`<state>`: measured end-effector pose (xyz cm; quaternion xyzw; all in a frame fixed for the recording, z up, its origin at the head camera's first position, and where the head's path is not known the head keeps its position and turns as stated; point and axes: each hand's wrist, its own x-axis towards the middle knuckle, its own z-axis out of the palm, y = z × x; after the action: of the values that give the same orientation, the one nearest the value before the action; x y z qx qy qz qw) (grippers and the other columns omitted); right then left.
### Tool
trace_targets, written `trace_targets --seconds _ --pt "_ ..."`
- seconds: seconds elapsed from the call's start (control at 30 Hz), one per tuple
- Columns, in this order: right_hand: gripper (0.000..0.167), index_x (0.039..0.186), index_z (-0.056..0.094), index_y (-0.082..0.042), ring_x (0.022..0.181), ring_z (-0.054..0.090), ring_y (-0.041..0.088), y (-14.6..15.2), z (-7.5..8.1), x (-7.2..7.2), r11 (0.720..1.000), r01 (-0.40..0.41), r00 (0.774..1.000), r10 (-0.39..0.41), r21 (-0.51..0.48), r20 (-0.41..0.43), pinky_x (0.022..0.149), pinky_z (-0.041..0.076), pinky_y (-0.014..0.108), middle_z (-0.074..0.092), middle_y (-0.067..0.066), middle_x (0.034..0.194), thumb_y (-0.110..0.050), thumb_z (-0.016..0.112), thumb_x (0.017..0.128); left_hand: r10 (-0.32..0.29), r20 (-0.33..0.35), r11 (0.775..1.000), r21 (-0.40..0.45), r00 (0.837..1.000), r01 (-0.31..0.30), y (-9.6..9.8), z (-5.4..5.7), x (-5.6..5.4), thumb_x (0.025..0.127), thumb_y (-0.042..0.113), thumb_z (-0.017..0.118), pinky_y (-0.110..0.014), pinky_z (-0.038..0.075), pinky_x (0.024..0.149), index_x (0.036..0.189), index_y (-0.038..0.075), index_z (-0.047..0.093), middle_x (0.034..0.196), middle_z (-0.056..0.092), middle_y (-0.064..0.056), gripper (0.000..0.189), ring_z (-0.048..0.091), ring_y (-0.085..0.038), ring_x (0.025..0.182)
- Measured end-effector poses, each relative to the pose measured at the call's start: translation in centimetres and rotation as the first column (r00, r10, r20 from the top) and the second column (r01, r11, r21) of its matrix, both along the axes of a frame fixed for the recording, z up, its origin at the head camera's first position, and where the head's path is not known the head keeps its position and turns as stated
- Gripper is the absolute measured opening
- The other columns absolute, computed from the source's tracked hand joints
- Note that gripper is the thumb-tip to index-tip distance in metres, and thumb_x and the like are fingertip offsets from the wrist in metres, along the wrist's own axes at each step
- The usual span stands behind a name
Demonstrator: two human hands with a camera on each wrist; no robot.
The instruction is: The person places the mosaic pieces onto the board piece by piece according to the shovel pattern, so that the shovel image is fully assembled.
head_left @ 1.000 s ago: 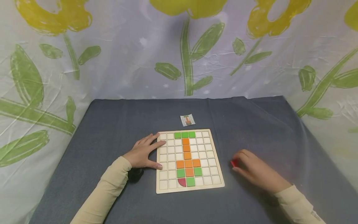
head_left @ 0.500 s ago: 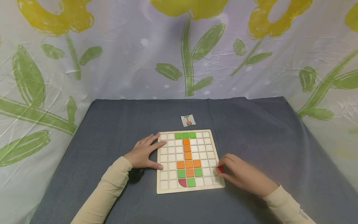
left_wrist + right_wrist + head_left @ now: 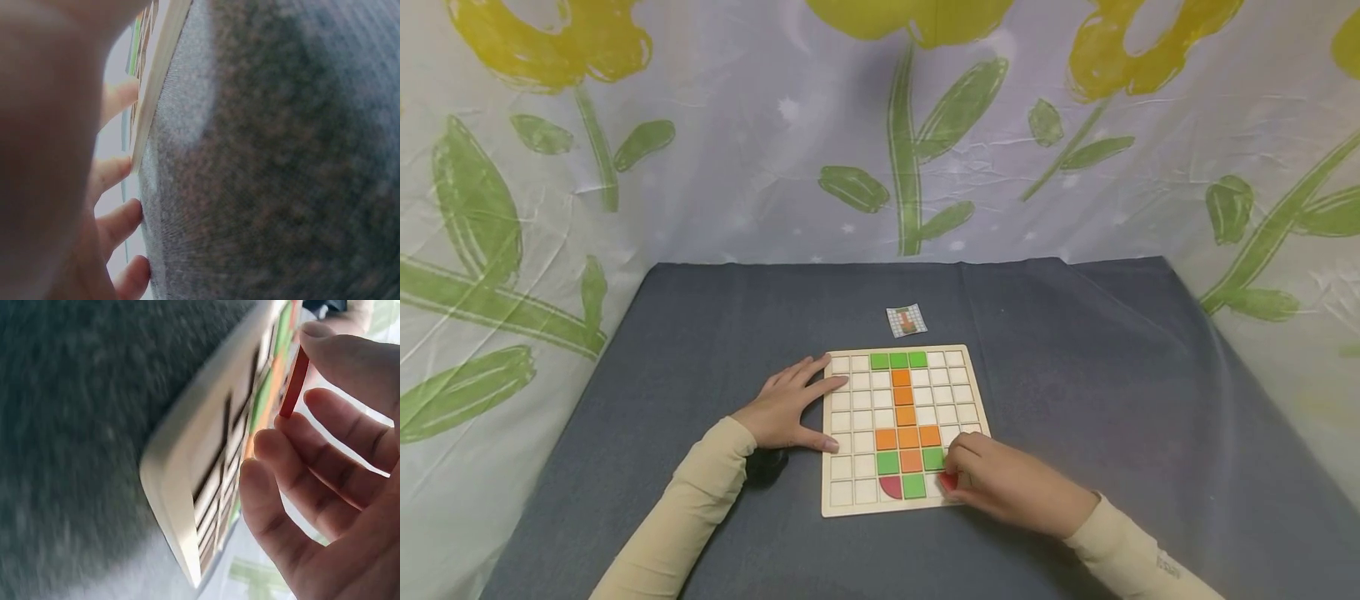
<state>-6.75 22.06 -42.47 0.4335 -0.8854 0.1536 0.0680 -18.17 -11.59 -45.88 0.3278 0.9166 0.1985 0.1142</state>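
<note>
A light wooden grid board (image 3: 850, 510) lies on the dark cloth. Green tiles (image 3: 899, 360) and orange tiles (image 3: 907, 437) fill a column and short rows in it. A crimson quarter-round tile (image 3: 891, 487) sits in the bottom row beside a green one. My left hand (image 3: 786, 407) rests with spread fingers at the board's left edge, fingertips and thumb on the rim. Between thumb and fingers my right hand (image 3: 1007, 483) pinches a thin red tile (image 3: 295, 384), over the lower right of the board, right of the bottom green tile. The fingers partly cover the tile.
Behind the board lies a small card (image 3: 907, 321) printed with a coloured grid pattern. A black object (image 3: 765, 467) shows under the left wrist. Around the table's back and sides hangs a curtain (image 3: 737, 167) painted with flowers.
My right hand has moved left with the red tile, from the cloth right of the board to over its lower right cells. The left hand has stayed at the board's edge.
</note>
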Motion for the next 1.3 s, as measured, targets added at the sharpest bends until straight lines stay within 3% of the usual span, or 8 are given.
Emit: trace_targets --seconds 0.47,0.8,1.3 --pt "0.023 0.092 0.062 -0.022 0.077 0.05 0.003 -1.3 -1.1 0.2 0.996 0.059 0.996 -0.054 0.073 -0.07 0.071 0.046 0.017 0.051 -0.012 0.087 -0.031 0.079 0.079 -0.005 -0.012 1.0 0.008 1.0 0.005 -0.1 0.2 0.1 0.069 0.067 0.072 -0.065 0.021 0.107 0.149 0.022 0.037 0.159 0.016 -0.014 0.098 0.016 -0.041 0.144" --pt "0.024 0.095 0.065 -0.02 0.082 0.055 0.004 -0.9 -0.8 0.1 0.998 0.01 0.996 -0.005 0.055 -0.089 0.076 0.049 0.018 0.057 -0.01 0.092 -0.016 0.081 0.077 0.004 -0.002 1.0 0.004 1.0 -0.004 -0.2 0.3 0.3 0.069 0.066 0.073 -0.066 0.02 0.107 0.149 0.022 0.036 0.159 0.015 -0.014 0.099 0.015 -0.041 0.144" --pt "0.018 0.089 0.066 -0.026 0.074 0.051 0.004 -1.5 -0.7 -0.4 0.999 -0.001 0.988 0.008 0.049 -0.156 0.067 0.045 0.02 0.055 -0.013 0.087 -0.022 0.079 0.079 0.003 -0.014 1.0 0.012 1.0 -0.003 -0.2 0.3 0.4 0.069 0.065 0.073 -0.066 0.021 0.107 0.148 0.021 0.038 0.159 0.017 -0.014 0.097 0.017 -0.042 0.144"
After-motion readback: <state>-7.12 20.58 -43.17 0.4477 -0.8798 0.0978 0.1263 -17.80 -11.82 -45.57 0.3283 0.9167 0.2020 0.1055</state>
